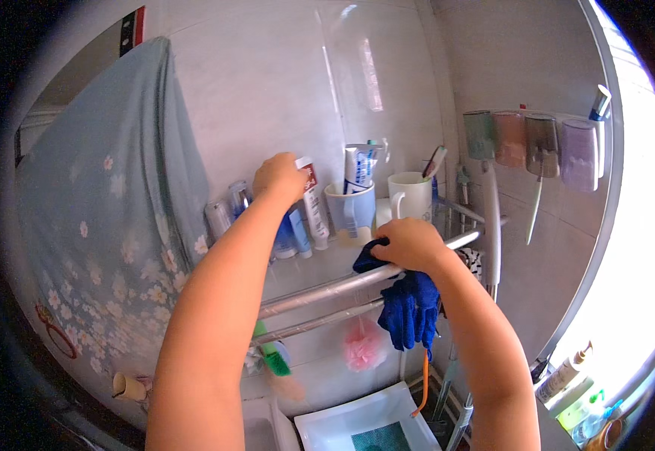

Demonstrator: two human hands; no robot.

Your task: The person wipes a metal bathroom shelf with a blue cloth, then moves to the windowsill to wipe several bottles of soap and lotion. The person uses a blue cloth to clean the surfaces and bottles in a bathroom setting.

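Bare forearms (218, 323), right grip (410, 244) clenched on dark-blue cloth (368, 258), left grip (279, 179) against white tube (315, 214), closure unclear

Bunched dark-blue cloth (370, 258) is pinched in the right grip (414, 244); the left grip (278, 180) is placed beside a slim white-and-brown tube (315, 214).

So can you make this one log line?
left hand: at top of white tube | right hand: pinching navy cloth at metal rail | nearby: blue mug, white mug | below: pink bath puff
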